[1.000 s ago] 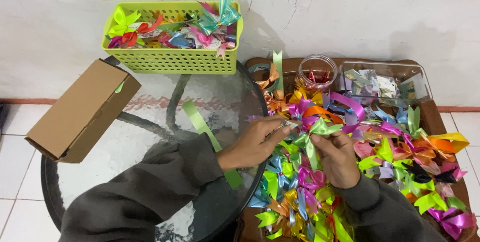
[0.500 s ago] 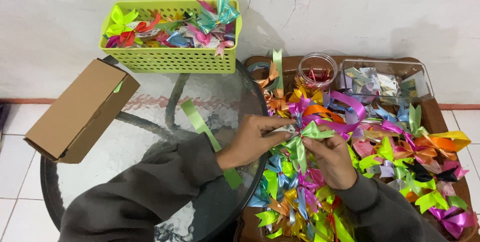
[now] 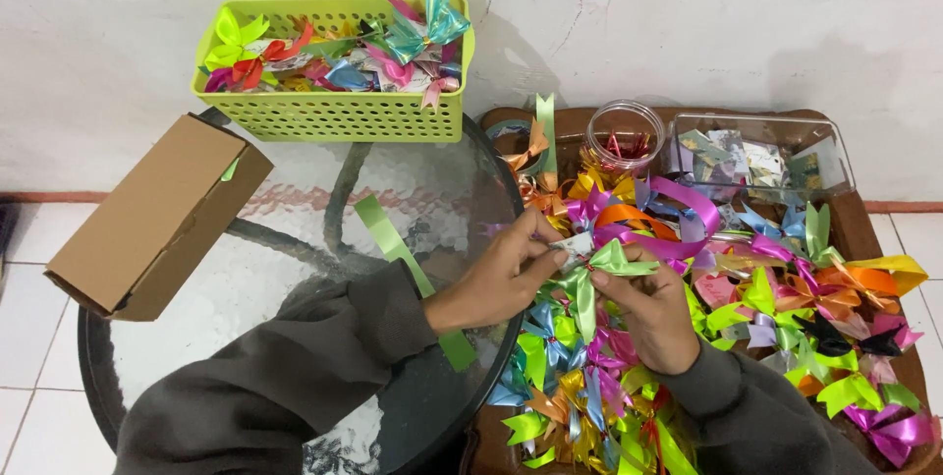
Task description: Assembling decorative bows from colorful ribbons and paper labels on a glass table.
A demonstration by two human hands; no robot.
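Head camera, steep downward view, close over round glass table point(image 3: 295, 269)

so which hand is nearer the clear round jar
Right. The right hand sits below the jar, slightly right of it; the left hand is further off, below and left.

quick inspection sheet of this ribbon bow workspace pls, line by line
surface: round glass table on the left, brown tray on the right.
job's things: light green ribbon bow held between both hands above the tray; loose green ribbon strip lying on the glass.
clutter: heap of coloured bows covering the tray; green basket of bows; open cardboard box; clear jar; clear plastic container.
grips: left hand pinches the bow's centre; right hand pinches it from the other side.
cables: nothing seen.
surroundings: white wall; white tiled floor.
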